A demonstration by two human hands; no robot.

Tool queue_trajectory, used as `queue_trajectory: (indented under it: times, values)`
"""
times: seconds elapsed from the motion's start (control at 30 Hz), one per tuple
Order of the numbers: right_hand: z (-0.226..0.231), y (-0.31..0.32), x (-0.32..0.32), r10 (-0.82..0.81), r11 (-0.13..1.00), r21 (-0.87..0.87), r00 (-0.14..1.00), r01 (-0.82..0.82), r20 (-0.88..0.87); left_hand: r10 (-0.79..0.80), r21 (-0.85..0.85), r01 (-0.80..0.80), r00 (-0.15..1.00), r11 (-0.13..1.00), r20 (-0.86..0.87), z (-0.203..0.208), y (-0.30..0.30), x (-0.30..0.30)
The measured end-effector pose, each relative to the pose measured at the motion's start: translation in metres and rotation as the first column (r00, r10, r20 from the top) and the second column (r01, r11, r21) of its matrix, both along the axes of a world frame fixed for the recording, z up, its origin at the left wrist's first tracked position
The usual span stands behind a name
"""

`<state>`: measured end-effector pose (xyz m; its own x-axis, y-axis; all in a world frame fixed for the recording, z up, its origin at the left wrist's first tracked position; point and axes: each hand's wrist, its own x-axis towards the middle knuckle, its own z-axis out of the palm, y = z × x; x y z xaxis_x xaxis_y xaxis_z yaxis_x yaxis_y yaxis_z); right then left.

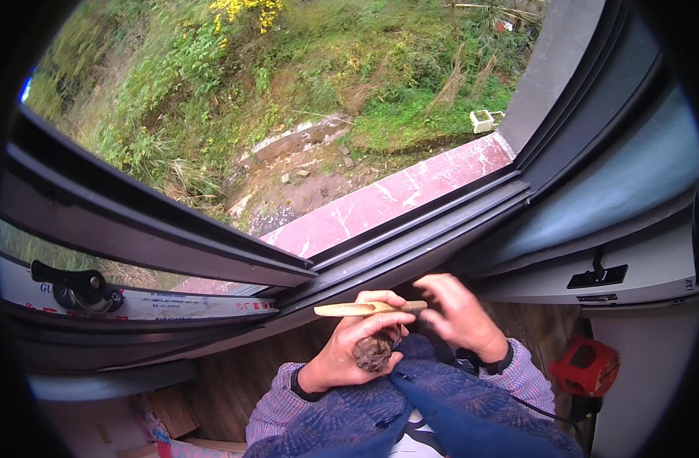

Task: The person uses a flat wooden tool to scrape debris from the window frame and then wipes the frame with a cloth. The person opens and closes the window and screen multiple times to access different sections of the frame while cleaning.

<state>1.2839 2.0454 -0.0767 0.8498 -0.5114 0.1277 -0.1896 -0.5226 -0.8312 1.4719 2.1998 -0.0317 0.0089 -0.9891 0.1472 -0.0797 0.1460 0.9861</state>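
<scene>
While in left grip point(342, 349), stick point(361, 309) crosswise

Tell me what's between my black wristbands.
In the head view, your left hand holding a pale wooden stick and rough brown lump, then your right hand.

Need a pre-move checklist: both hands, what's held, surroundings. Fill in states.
1. Brown lump secured: ok, gripped in the left hand.
2. Pale stick supported: ok, it lies across the left hand's fingers, above the lump in the picture.
3. Right hand on the stick: cannot tell, fingers are at its right end, contact unclear.
4. Hands on the person's side of the window track: ok, both.
5. Black cable clear of the right sleeve: cannot tell, it runs close by.
</scene>
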Motion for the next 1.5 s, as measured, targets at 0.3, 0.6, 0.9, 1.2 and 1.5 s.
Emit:
queue_trajectory:
  times: [0.3,0.6,0.9,1.2,1.5]
  values:
    - [-0.024,0.036,0.001,0.134,0.94,0.294,0.98,-0.172,0.146,-0.076,-0.16,0.063,0.994,0.985,-0.081,0.01,-0.007,0.001]
    - [-0.009,0.034,-0.01,0.064,0.579,0.796,0.983,-0.178,0.173,-0.122,-0.26,0.167,0.976,0.951,0.18,0.012,-0.023,-0.02]
    - [0.03,-0.06,0.026,0.164,0.915,-0.374,0.986,-0.152,-0.001,0.106,-0.096,-0.096,0.988,0.991,0.109,0.004,0.028,0.003]
    - [0.021,-0.096,0.145,0.702,0.557,-0.553,0.707,-0.62,-0.085,0.369,0.102,-0.381,0.922,0.919,0.113,-0.005,0.056,-0.012]
    - [0.016,-0.082,0.172,0.76,0.213,-0.734,0.581,-0.645,-0.29,0.474,0.177,-0.471,0.88,0.864,0.027,-0.01,0.048,-0.013]
